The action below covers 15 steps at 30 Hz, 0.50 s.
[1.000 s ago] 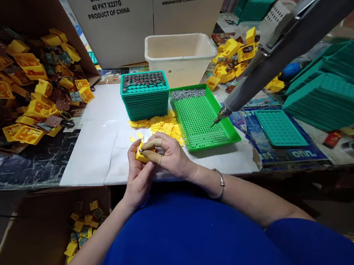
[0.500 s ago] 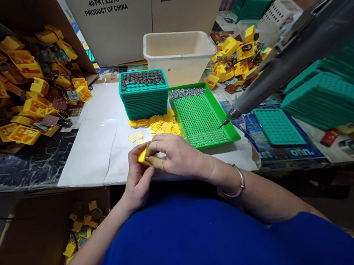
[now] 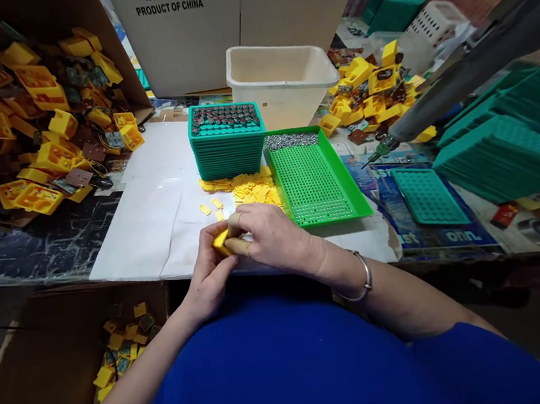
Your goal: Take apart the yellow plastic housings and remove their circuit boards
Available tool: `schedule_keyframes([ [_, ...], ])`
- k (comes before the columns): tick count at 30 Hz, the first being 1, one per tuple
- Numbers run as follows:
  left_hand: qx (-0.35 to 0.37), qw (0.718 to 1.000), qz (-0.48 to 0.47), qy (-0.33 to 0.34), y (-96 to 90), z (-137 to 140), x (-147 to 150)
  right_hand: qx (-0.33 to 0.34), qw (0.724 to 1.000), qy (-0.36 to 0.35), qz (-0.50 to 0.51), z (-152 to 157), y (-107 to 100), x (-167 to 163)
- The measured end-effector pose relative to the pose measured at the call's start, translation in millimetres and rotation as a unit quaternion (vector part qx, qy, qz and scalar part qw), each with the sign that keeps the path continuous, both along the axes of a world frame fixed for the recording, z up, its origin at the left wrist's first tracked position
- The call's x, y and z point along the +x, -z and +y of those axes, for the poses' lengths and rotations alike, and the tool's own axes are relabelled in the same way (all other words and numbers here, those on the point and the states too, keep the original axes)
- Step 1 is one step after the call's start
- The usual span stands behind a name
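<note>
Close to the table's front edge, a small yellow plastic case (image 3: 221,241) sits in my left hand (image 3: 207,274), whose fingers and thumb wrap round it. My right hand (image 3: 273,235) is closed, with its covered fingertips pressed at the case's right side. Whatever those fingertips pinch is hidden now. Just beyond my hands lie a few loose flat yellow pieces (image 3: 204,209) and a heap of the same yellow pieces (image 3: 256,189). A stack of teal trays (image 3: 229,151) stands behind the heap, its top tray carrying rows of small round metal cells.
A green perforated tray (image 3: 364,200) with small screws lies to the right. Above the table hangs a power screwdriver (image 3: 409,120). A white tub (image 3: 283,101) stands behind. Cartons of yellow cases (image 3: 55,154) are at left; a teal tray (image 3: 428,195) lies at right.
The hanging screwdriver has swung right, away from over the green tray. The view has shifted slightly. A small shiny thing at my right fingertips is now out of sight; both hands stay at the case.
</note>
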<state>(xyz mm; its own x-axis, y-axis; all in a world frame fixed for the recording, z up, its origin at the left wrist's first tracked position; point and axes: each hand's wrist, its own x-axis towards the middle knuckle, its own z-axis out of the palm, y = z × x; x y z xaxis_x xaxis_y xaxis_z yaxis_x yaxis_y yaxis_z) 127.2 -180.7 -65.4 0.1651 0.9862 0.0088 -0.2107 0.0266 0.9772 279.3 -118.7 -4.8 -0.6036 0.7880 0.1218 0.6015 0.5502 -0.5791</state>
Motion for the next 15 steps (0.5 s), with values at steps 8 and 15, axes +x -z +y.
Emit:
schedule_keyframes([
  [8,-0.135,0.986,-0.094,-0.038,-11.7,1.7,-15.2,-0.12,0.993,0.005,-0.01,38.9,-2.1,-0.1],
  [15,-0.121,0.986,-0.104,-0.044,-22.8,3.5,-21.4,0.016,0.966,0.047,-0.255,64.8,5.1,-47.2],
])
